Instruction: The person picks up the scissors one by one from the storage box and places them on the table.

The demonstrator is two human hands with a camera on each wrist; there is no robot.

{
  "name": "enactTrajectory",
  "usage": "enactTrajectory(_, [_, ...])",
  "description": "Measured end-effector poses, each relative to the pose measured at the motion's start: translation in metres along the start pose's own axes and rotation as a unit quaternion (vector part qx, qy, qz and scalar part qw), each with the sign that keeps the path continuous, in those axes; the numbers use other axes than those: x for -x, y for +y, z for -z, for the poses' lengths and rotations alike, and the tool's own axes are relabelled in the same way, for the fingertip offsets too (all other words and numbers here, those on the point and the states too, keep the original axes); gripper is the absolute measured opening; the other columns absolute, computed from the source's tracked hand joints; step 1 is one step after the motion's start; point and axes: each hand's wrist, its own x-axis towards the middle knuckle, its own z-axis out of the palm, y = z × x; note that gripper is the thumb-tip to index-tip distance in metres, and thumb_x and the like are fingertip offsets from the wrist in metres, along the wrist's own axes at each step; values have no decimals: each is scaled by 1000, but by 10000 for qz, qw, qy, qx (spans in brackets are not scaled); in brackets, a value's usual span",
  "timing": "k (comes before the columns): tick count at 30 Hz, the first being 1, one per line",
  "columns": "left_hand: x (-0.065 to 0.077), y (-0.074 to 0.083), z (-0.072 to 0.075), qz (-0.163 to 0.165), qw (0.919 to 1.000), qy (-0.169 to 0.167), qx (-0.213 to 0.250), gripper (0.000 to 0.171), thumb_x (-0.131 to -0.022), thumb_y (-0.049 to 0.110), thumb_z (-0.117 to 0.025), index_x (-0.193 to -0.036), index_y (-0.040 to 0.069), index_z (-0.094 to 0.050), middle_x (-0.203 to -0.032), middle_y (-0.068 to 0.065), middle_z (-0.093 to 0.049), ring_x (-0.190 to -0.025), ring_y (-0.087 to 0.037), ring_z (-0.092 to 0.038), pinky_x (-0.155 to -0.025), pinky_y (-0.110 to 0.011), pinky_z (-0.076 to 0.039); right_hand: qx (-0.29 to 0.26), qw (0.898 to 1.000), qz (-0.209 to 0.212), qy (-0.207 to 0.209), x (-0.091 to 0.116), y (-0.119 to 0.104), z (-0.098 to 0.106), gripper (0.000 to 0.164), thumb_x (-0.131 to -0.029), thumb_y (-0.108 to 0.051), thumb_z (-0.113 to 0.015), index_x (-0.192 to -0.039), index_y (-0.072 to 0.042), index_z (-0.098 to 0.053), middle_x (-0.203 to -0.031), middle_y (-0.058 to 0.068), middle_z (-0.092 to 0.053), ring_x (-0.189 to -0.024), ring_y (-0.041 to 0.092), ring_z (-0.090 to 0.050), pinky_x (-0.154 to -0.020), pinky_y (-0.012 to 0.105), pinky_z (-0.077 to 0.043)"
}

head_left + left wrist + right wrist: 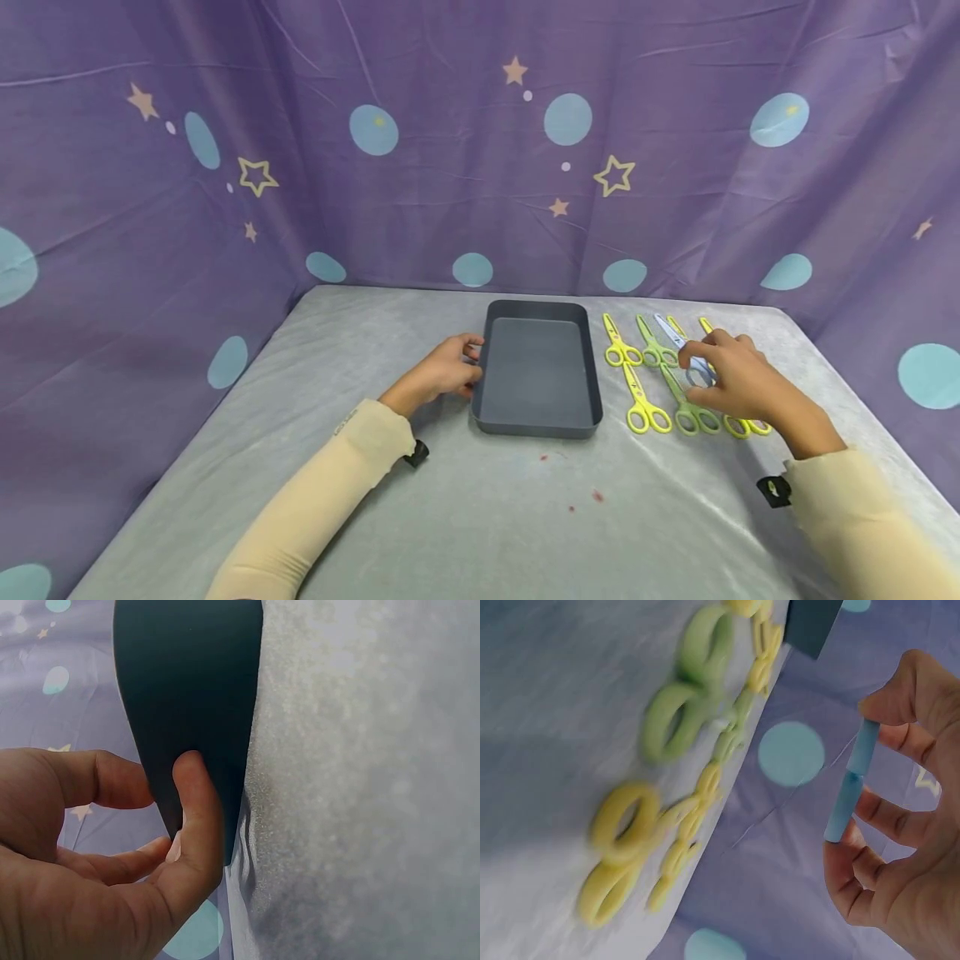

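Note:
My right hand point(738, 379), over the scissors on the right, holds light-blue scissors point(671, 331) by the handles. In the right wrist view their blue handles point(847, 791) show edge-on between the thumb and fingers. My left hand point(448, 367) is at the left side of a dark grey rectangular tray point(537, 432), its relaxed fingers at the wall and rim. The left wrist view shows one fingertip lying on the tray's outer wall point(187, 690). Beneath and beside the right hand lie yellow scissors point(634, 392) and green scissors point(651, 342), some partly hidden by the hand.
Several scissors lie in two rows right of the tray, more yellow ones point(737, 426) at the near right. A pale grey cloth point(480, 517) covers the table, with small red marks in front of the tray. A purple patterned curtain point(465, 225) stands behind and along the sides.

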Motion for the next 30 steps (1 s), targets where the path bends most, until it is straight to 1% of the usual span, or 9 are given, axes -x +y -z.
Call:
enactTrajectory(4, [1, 2, 0, 4, 10000, 2, -31, 70, -91, -7, -55, -157, 4, -35, -139, -20, -45, -85, -27, -61, -68, -41, -61, 100, 9999, -16, 83, 13, 14, 0, 32, -75, -21, -86, -102, -21, -68, -105, 18, -60, -83, 35, -50, -66, 42, -37])
enactTrajectory(7, [0, 2, 0, -1, 10000, -7, 0, 70, -91, -7, -55, -157, 4, -35, -138, -21, -45, -87, -27, -61, -67, -40, -61, 172, 9998, 1, 108, 23, 25, 0, 34, -73, -22, -88, -101, -19, -68, -107, 19, -62, -83, 31, -52, -69, 43, -37])
enactTrajectory(13, [-2, 0, 1, 20, 10000, -21, 82, 70, -91, -8, -55, -157, 5, -35, -139, -20, -44, -86, -26, -58, -66, -40, -61, 236, 9996, -82, 91, 38, 43, -4, 36, -69, -21, -87, -99, -17, -69, -97, 12, -63, -82, 23, -52, -71, 43, -35])
enactTrajectory(16, [-1, -1, 2, 57, 10000, -33, 71, 70, -92, -7, -55, -158, 6, -35, -139, -19, -44, -86, -26, -57, -65, -40, -60, 219, 9996, -181, 35, 44, 48, -5, 36, -70, -23, -88, -99, -17, -68, -94, 10, -62, -80, 22, -52, -71, 44, -36])
enactTrajectory(20, [-1, -1, 2, 51, 9999, -42, 78, 70, -92, -7, -55, -158, 5, -35, -140, -20, -44, -86, -26, -57, -64, -39, -60, 229, 9994, -249, -68, 50, 56, -8, 35, -71, -24, -87, -98, -15, -68, -88, 7, -59, -77, 19, -50, -68, 43, -37])
enactTrajectory(25, [-1, -1, 2, 35, 9999, -50, 97, 70, -91, -8, -54, -157, 5, -35, -139, -21, -44, -85, -25, -57, -63, -39, -60, 348, 9986, -370, -176, 56, 65, -8, 35, -70, -24, -87, -97, -17, -66, -80, 2, -54, -71, 16, -46, -62, 36, -34])
enactTrajectory(30, [-1, -1, 1, 51, 9999, -55, 119, 70, -91, -7, -54, -157, 5, -36, -139, -21, -44, -86, -25, -58, -64, -39, -60, 375, 9978, -454, -303, 61, 76, -8, 36, -69, -26, -89, -95, -16, -66, -80, 3, -54, -70, 17, -46, -61, 36, -35])
